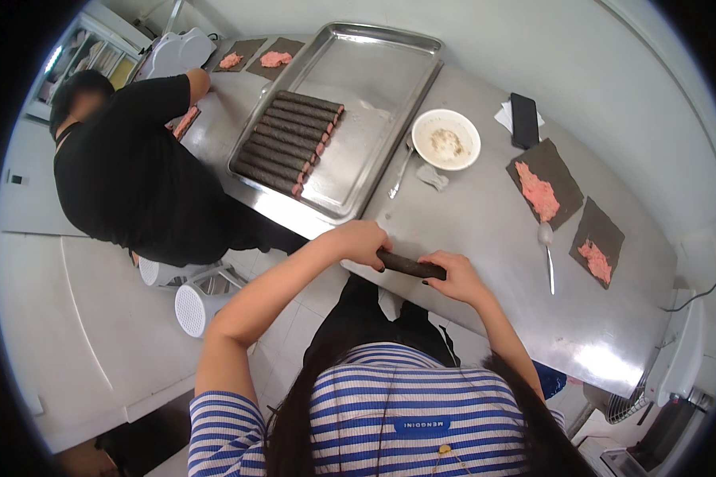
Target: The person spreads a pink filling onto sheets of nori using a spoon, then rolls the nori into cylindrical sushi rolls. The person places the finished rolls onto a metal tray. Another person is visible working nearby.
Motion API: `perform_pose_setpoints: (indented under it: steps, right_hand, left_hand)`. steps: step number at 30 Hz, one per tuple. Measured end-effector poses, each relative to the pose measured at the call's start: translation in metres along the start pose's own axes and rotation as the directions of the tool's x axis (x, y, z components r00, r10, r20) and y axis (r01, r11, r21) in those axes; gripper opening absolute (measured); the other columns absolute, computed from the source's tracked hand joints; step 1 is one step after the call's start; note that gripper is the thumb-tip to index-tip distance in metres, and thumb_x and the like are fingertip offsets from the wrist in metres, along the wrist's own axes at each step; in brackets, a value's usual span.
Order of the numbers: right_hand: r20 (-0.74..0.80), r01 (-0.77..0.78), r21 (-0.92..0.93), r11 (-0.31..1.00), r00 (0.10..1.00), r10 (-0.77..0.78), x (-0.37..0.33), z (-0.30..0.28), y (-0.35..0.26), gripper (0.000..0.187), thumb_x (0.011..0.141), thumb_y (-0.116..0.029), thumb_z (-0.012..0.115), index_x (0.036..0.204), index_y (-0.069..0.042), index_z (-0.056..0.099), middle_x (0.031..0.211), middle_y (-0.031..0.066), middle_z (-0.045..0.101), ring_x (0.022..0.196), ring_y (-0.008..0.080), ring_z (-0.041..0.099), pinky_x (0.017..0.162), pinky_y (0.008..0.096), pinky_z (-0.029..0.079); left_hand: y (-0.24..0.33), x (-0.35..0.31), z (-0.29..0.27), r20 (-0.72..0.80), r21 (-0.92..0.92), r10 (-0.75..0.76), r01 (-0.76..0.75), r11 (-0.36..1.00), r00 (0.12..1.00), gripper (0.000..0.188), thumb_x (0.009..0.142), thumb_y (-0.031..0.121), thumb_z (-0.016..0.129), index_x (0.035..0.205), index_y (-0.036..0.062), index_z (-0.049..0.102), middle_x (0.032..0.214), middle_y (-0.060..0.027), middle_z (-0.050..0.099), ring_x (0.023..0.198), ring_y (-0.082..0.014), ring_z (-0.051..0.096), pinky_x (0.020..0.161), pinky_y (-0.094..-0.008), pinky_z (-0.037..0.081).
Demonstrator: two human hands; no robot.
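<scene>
A dark seaweed roll (410,265) lies at the near edge of the steel table, gripped at both ends. My left hand (363,242) closes round its left end, and my right hand (453,274) wraps the right end. To the left, a steel tray (390,60) bears several finished seaweed rolls (290,139) side by side, pink filling showing at their right ends. On my right lie two dark seaweed sheets, one (561,179) with a smear of pink meat paste (538,193), the other (606,230) with a smaller lump. A spoon (549,258) touches the first sheet.
A white bowl (469,155) with pale residue stands beyond the roll, beside another spoon (400,173) and a crumpled white wipe (432,177). A black phone (524,119) rests near the wall. At left, a co-worker in black (135,167) bends over more sheets. White stools (199,308) stand below.
</scene>
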State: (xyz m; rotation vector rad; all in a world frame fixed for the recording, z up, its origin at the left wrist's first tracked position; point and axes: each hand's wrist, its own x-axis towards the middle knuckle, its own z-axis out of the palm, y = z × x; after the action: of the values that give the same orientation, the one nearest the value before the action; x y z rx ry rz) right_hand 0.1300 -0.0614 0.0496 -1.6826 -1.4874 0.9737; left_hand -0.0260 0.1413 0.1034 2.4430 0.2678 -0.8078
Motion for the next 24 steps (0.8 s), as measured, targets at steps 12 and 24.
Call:
perform_pose_setpoints:
  steps: [12, 24]
  right_hand:
    - [-0.319, -0.057, -0.178, 0.982, 0.948, -0.003, 0.308, -0.040, -0.056, 0.032, 0.069, -0.010, 0.066, 0.101, -0.006, 0.067, 0.090, 0.0162, 0.066, 0.085, 0.0350, 0.062, 0.077, 0.0416, 0.049]
    - [-0.284, -0.195, -0.227, 0.954, 0.950, 0.127, 0.481, -0.001, -0.005, 0.037, 0.068, -0.011, 0.067, 0.105, -0.008, 0.068, 0.096, 0.0158, 0.068, 0.091, 0.0326, 0.064, 0.083, 0.0392, 0.050]
  left_hand:
    - [-0.234, 0.044, -0.248, -0.109, 0.197, 0.134, -0.111, 0.974, 0.985, 0.040, 0.063, 0.016, 0.070, 0.102, 0.0053, 0.070, 0.092, -0.0137, 0.070, 0.087, -0.0290, 0.066, 0.076, -0.0373, 0.051]
    - [-0.403, 0.119, -0.279, -0.033, 0.232, -0.001, 0.009, 0.973, 0.999, 0.045, 0.062, 0.014, 0.074, 0.106, 0.0078, 0.065, 0.097, -0.0104, 0.069, 0.092, -0.0272, 0.065, 0.079, -0.0374, 0.051]
